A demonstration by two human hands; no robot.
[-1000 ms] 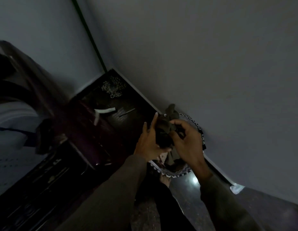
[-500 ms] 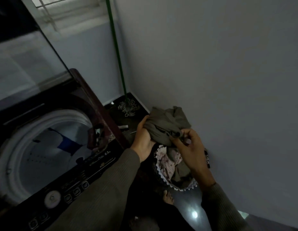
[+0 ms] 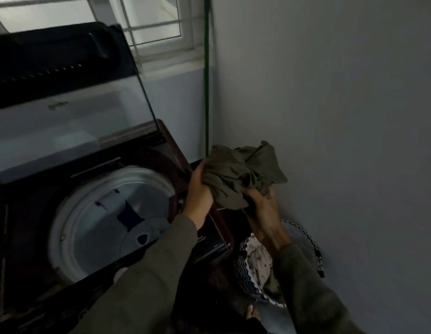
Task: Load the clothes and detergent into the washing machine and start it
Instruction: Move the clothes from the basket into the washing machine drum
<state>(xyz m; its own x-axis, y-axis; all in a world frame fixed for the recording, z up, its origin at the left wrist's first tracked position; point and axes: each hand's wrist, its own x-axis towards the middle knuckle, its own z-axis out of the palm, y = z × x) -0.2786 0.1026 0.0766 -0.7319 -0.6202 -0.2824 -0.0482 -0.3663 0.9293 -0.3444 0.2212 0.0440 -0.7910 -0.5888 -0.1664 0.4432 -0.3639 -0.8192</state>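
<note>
Near right, the laundry basket (image 3: 313, 244) holds patterned cloth. Above it, left hand (image 3: 200, 191) and right hand (image 3: 262, 201) each have a closed grip on the bunched olive garment (image 3: 243, 172), right of the open drum (image 3: 108, 220). Judged risk: trailing folds may snag the washer's rim (image 3: 224, 235) and spill outside.

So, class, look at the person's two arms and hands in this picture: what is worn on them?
Both arms wear long, olive-grey ribbed knit sleeves: the left sleeve ends at the wrist, as does the right sleeve. The left hand and right hand are bare, with no gloves; no rings or watch can be made out in the dim light.
</note>
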